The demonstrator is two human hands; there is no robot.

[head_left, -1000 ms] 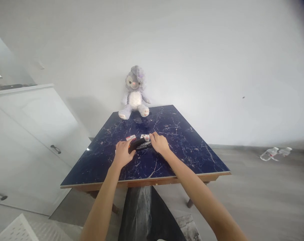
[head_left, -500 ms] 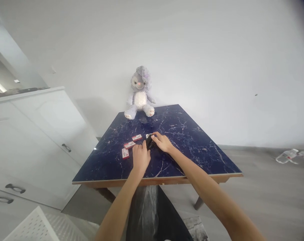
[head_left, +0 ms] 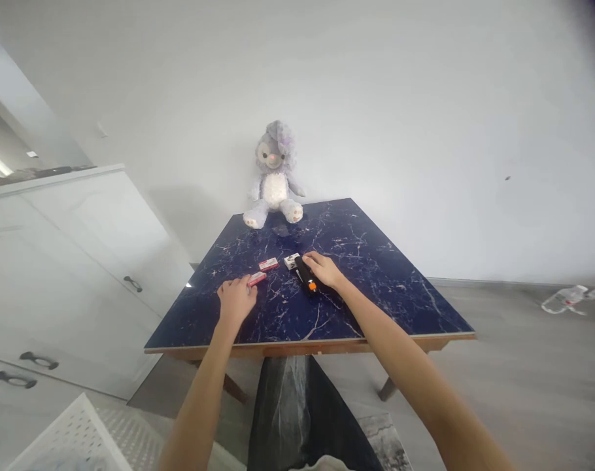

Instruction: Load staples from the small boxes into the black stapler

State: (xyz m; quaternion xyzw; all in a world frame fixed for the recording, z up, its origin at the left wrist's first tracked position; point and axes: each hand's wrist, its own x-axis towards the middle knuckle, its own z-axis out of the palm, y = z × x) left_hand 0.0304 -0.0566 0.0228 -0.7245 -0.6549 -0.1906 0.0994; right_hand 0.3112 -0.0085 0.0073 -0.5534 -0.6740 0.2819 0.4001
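Note:
My left hand point(head_left: 236, 301) is over the left part of the table, its fingers bent and closed at a small red-and-white box point(head_left: 257, 279). Its palm covers the spot just left of that box, so anything under it is hidden. A second red-and-white box point(head_left: 269, 264) lies flat a little farther back. My right hand point(head_left: 323, 269) is curled round the far end of a long black object with an orange patch point(head_left: 307, 278); its exact kind is unclear. Touching or close beside that end lies a white box with black marks point(head_left: 291, 261).
A grey-and-white plush toy point(head_left: 274, 180) sits at the back of the dark blue marbled table point(head_left: 376, 294), against the wall. White cabinets point(head_left: 91, 261) stand left, with a white perforated basket point(head_left: 72, 438) below. Clear plastic bottles point(head_left: 567, 297) lie on the floor at right.
My left hand has left the black object and moved left to the red-and-white boxes, covering the nearest one. The black object has shifted slightly right, exposing its orange patch and the white box.

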